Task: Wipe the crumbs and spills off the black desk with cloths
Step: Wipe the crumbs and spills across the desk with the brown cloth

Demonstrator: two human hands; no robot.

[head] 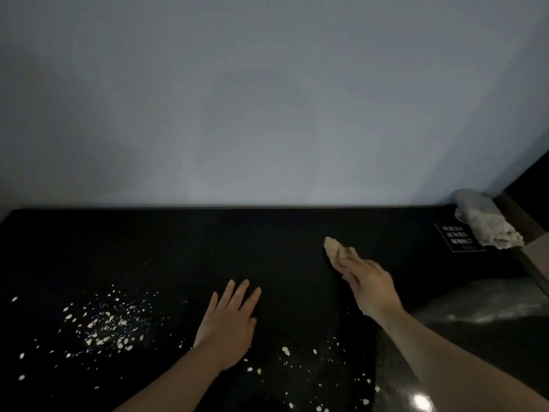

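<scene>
Pale crumbs (108, 322) speckle the near black tabletop (148, 248); my left hand (227, 325) lies flat, fingers spread; my right hand (371, 289) grips a crumpled beige cloth (335, 249).

Label (456, 237) print unreadable, tan cloth (335, 248) half hidden under right hand (368, 286)
</scene>
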